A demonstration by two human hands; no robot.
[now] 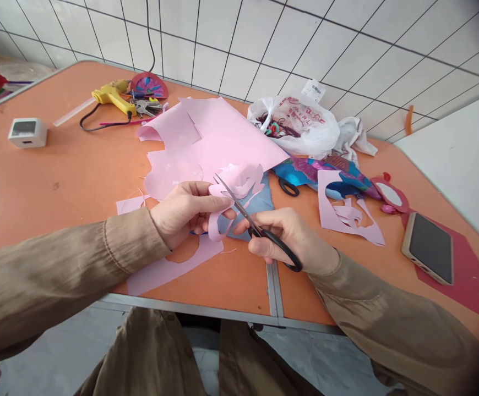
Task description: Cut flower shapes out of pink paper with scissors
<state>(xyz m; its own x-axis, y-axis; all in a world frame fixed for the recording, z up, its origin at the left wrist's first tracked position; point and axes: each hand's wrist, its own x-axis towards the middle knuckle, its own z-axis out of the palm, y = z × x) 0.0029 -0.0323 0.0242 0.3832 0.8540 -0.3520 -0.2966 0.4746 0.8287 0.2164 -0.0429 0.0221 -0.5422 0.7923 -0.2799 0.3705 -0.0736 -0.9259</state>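
Observation:
My left hand pinches a cut piece of pink foam sheet between thumb and fingers. A narrow strip of the same material curls down beside those fingertips. In my right hand is a pair of black-handled scissors, its blades slightly apart and pointing up and left across the piece. Behind my hands lies a large pink sheet with cut edges. Below my left wrist rests a pink offcut with a rounded cutout. Some blue material lies beneath the work.
A yellow glue gun, keys and a white cube-shaped device are at left. Toward the right are a white plastic bag, colourful shiny material, another pink offcut, a small pink-framed mirror and a phone on red sheet.

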